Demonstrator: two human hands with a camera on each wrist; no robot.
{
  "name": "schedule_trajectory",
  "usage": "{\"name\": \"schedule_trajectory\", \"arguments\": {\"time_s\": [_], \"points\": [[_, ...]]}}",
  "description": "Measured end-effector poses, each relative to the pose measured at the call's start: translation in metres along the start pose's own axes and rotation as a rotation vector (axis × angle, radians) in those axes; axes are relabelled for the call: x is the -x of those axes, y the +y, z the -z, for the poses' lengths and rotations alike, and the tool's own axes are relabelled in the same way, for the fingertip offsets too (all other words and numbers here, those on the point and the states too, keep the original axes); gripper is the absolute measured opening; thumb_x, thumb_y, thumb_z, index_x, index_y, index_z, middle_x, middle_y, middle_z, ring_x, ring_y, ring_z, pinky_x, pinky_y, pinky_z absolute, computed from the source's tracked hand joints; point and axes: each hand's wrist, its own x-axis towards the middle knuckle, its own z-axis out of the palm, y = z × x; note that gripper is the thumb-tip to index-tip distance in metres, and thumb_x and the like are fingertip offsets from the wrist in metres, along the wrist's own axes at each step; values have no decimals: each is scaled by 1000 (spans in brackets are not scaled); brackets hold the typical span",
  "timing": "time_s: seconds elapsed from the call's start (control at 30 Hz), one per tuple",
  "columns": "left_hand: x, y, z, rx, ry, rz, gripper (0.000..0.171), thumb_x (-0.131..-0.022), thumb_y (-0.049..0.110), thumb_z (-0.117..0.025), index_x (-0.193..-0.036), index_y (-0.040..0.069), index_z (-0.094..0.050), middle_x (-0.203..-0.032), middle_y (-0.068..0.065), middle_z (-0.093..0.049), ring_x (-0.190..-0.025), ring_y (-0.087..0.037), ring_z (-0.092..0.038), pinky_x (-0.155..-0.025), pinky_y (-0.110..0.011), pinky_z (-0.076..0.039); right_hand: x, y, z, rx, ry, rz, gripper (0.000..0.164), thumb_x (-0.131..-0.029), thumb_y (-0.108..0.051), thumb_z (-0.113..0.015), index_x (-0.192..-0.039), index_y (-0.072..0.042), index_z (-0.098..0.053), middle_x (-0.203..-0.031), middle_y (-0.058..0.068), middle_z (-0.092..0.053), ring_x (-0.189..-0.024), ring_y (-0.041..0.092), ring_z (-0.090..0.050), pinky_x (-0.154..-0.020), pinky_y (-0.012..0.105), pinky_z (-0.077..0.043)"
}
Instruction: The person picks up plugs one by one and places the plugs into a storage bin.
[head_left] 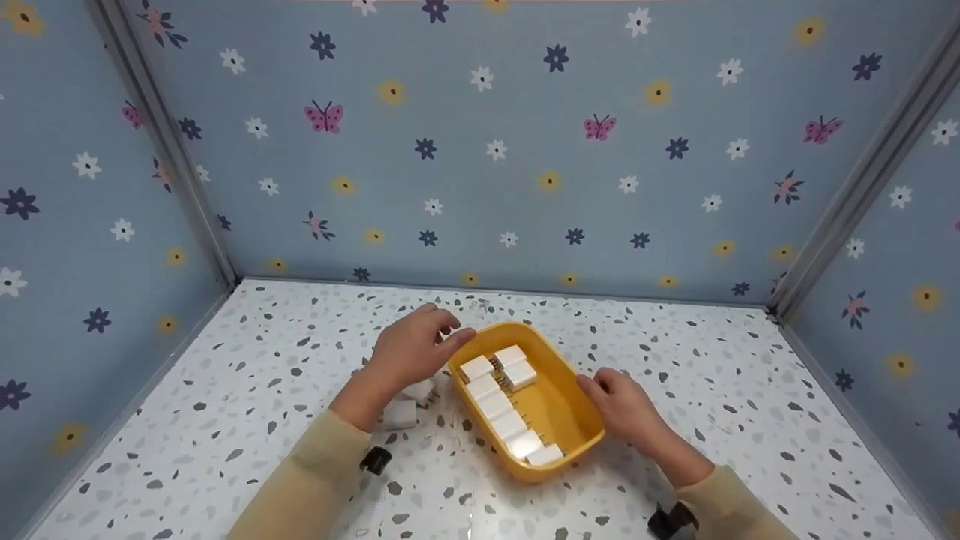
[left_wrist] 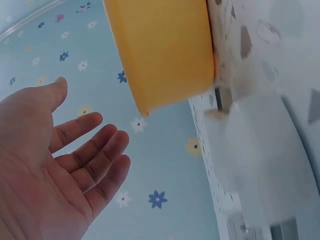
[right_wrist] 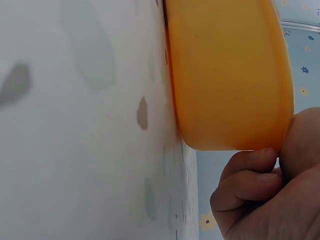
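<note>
A yellow plastic bin (head_left: pixel 559 405) stands on the table, holding several white blocks (head_left: pixel 494 404) with thin metal pins, most of them in a row along its left side. My right hand (head_left: pixel 628 411) pinches the bin's right rim between thumb and curled fingers; the right wrist view shows this hand (right_wrist: pixel 260 192) at the bin's corner (right_wrist: pixel 230 75). Over the bin's far left edge is my left hand (head_left: pixel 412 346), holding nothing. Its fingers are loosely bent, apart from the bin (left_wrist: pixel 165 55) in the left wrist view.
Loose white blocks (head_left: pixel 400 414), partly hidden by the left forearm, lie on the speckled table (head_left: pixel 247 420) left of the bin. Blue flowered panels (head_left: pixel 480 165) wall in the back and both sides. Each wrist wears a black strap (head_left: pixel 376 460).
</note>
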Motion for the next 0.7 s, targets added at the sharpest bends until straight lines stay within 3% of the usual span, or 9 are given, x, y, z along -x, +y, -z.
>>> {"name": "schedule_trajectory", "arguments": {"time_s": [0.3, 0.7], "points": [[8, -33, 12, 31, 38, 83, 43, -110, 52, -67, -123, 14, -81, -108, -3, -70, -91, -20, -67, -76, -46, -59, 1, -1, 2, 12, 3, -1, 34, -116, -36, -62, -99, -7, -66, -87, 8, -60, -79, 23, -57, -65, 30, -47], [17, -55, 12, -108, 9, 243, 51, -111, 47, -68, -136, 4, -74, -121, -15, -72, -98, -31, -72, -80, -54, -62, 1, -1, 0, 13, 3, -4, 33, -116, -36, -62, -101, -8, -67, -90, 9, -63, -81, 24, -59, -68, 31, -49]]}}
